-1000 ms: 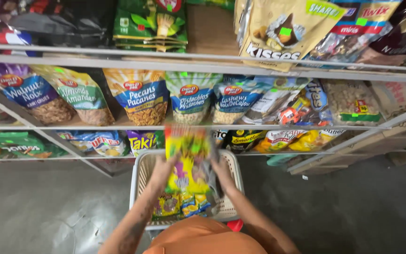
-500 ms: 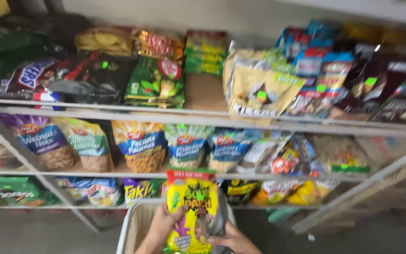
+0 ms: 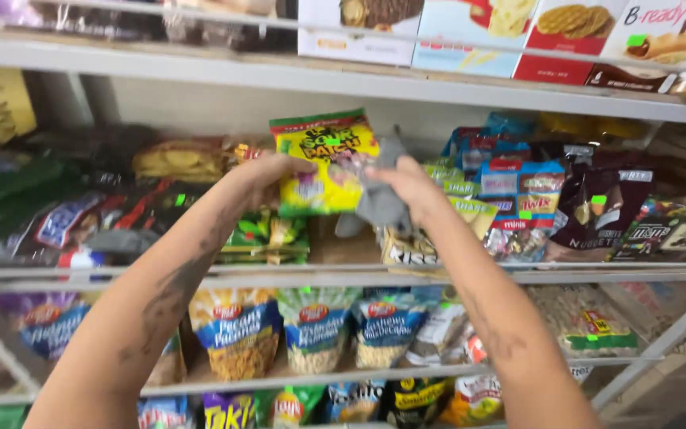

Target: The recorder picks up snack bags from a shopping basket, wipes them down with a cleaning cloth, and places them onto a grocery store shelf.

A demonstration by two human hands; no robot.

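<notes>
While both arms reach up toward the shelving, the left hand (image 3: 267, 176) is closed on the left edge of a yellow candy bag (image 3: 323, 163), and the right hand (image 3: 405, 184) pinches its right side together with a grey cloth (image 3: 379, 202) that hangs crumpled from the fingers. The bag is held in the air, upright and slightly tilted, just in front of the metal shelf rail (image 3: 359, 276) and above it, level with the row of sweets.

Handling, as a judgement: the bag looks light and soft, a thin glossy film that buckles under the fingers and may be slippery. Its contents shift rather than break, so it seems little at risk of damage. The flat sealed edges at the sides and the top strip offer the surest hold.

Appearance: bright yellow front, a green and red band along the top, a purple patch near the lower left, and a small green sticker by the upper edge.

Surroundings: just behind the bag, resting above the rail, lie green packets (image 3: 267, 234) and a gold chocolate bag (image 3: 410, 246). Below the rail stands a row of nut pouches (image 3: 315, 330) with blue labels. Well above the rail, boxes of biscuits (image 3: 470, 32) sit on a higher shelf.
</notes>
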